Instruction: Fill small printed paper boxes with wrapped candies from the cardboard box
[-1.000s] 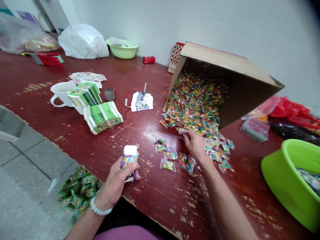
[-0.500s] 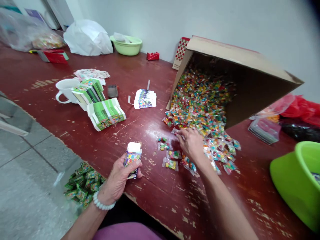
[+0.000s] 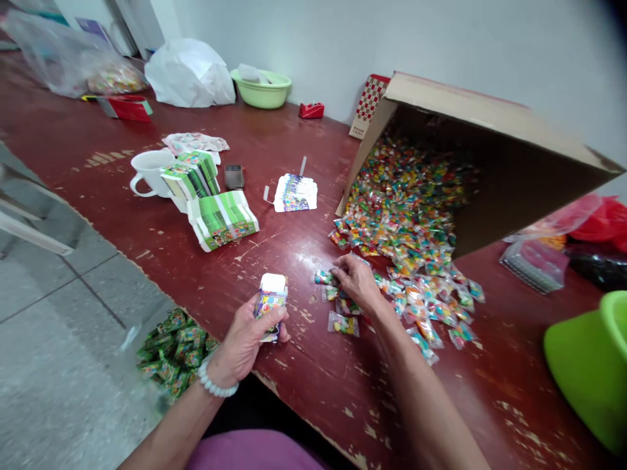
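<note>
Head view, looking down on a long, worn red table (image 3: 147, 215). The largest thing on it is a cardboard carton (image 3: 490, 156) tipped on its side at the far right, spilling a heap of small clear candy packets (image 3: 401, 202) toward the near edge. At the near right stands part of a bright green tub (image 3: 588, 365). At the far left lie stacks of flat green cartons (image 3: 220, 219) beside a white mug (image 3: 149, 173), with a smaller stack of printed flats (image 3: 295, 194) between them and the carton.

Near the middle, the left hand (image 3: 245, 339) is closed around a small printed box (image 3: 270, 312), held upright with its white top flap open. Just to its right, the right hand (image 3: 356, 282) rests palm down on a few loose packets (image 3: 343, 323) lying apart from the heap, fingertips curled on them; whether it has one pinched cannot be seen.

To do this well, it seems wise to keep the box mouth facing up and close to the loose packets, and to gather them with the fingertips rather than sweeping, since the slippery wrappers would likely slide or scatter.
</note>
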`<action>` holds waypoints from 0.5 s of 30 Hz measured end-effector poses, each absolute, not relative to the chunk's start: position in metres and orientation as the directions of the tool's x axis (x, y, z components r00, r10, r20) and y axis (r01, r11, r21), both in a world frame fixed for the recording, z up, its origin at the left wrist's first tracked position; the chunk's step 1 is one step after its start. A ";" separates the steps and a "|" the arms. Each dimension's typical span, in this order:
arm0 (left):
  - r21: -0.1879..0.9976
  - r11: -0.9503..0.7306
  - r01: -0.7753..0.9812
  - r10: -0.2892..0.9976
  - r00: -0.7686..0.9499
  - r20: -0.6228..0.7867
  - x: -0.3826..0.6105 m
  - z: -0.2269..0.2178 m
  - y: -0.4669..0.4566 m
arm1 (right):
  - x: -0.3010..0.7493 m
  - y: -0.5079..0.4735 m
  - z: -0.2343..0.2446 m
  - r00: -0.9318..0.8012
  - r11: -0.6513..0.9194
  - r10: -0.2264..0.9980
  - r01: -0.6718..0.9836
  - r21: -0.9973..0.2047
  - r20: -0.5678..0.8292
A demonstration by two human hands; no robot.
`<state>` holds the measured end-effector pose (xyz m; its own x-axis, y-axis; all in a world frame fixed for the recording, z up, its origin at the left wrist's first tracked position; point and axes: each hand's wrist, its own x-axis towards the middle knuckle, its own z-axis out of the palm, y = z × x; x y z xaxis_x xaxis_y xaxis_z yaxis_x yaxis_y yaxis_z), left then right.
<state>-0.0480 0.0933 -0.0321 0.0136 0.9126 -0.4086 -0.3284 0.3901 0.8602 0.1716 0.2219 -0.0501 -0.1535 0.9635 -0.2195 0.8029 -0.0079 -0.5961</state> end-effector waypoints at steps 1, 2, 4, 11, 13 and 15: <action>0.859 0.385 -0.337 0.914 0.009 -0.406 -0.047 -0.032 0.095 | 0.173 0.222 -0.051 -0.150 -0.005 0.967 0.797 -0.604 -0.206; 0.859 0.380 -0.343 0.915 0.006 -0.403 -0.046 -0.032 0.096 | 0.173 0.222 -0.050 -0.154 0.002 0.968 0.793 -0.609 -0.197; 0.859 0.373 -0.350 0.917 0.001 -0.398 -0.044 -0.031 0.098 | 0.174 0.220 -0.049 -0.181 0.025 0.964 0.791 -0.611 -0.194; 0.863 0.380 -0.333 0.915 -0.004 -0.404 -0.041 -0.032 0.101 | 0.173 0.214 -0.045 -0.235 0.050 0.939 0.814 -0.579 -0.249; 0.864 0.379 -0.333 0.915 -0.003 -0.403 -0.042 -0.032 0.101 | 0.174 0.216 -0.045 -0.229 0.038 0.940 0.807 -0.589 -0.254; 0.864 0.375 -0.337 0.916 -0.009 -0.401 -0.042 -0.032 0.100 | 0.176 0.218 -0.046 -0.212 0.021 0.945 0.801 -0.598 -0.251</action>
